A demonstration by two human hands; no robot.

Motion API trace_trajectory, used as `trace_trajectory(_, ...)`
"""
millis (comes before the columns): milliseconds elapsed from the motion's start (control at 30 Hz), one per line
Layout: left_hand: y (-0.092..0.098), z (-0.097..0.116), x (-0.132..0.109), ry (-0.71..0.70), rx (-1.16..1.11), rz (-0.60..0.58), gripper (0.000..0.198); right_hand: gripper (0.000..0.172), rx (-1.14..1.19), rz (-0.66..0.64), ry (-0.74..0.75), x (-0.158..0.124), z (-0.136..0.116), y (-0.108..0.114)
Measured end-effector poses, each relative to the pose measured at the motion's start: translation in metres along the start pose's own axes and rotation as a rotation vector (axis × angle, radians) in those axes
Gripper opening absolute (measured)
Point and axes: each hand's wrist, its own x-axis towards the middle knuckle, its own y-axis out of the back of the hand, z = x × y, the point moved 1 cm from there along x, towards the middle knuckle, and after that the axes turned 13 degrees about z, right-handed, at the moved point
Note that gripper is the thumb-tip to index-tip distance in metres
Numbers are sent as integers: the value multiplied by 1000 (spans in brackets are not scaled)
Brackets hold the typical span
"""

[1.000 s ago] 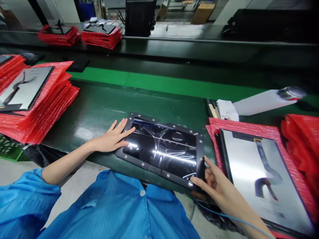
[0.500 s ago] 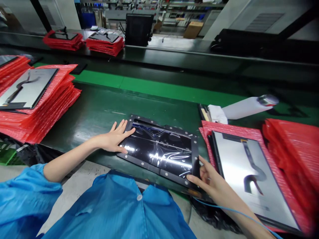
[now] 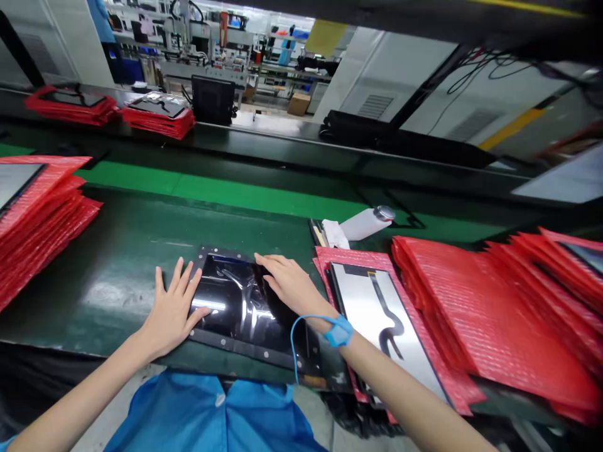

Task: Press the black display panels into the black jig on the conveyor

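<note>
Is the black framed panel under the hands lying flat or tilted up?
Flat: the black framed panel lies on the bench, left hand at its edge, right hand spread on top.

right hand (image 3: 288, 285) hides part of the panel (image 3: 230, 304); red stack (image 3: 40, 213) is cut off at left; far racks (image 3: 207, 37), perhaps, blurred

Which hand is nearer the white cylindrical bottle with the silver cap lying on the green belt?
Right. The right hand lies flat on the glossy black framed panel, short of the white cylindrical bottle; the left hand rests at the panel's left edge, farther away.
</note>
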Motion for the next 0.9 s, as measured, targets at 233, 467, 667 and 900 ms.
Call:
trace_trajectory(233, -2, 2, 1, 29, 3, 58, 72, 45, 256, -47, -119, 21, 21, -8)
trace_trajectory(467, 10, 18, 8, 299, -687, 137, 47, 44, 458, -172, -185, 47, 7, 34)
trace_trajectory(667, 17, 24, 103, 729, -1473, 284, 35, 41, 404, -67, -139, 126, -13, 103)
trace_trajectory(900, -38, -87, 262, 907, -1467, 439, 36, 33, 18, 29, -77, 286, 21, 123)
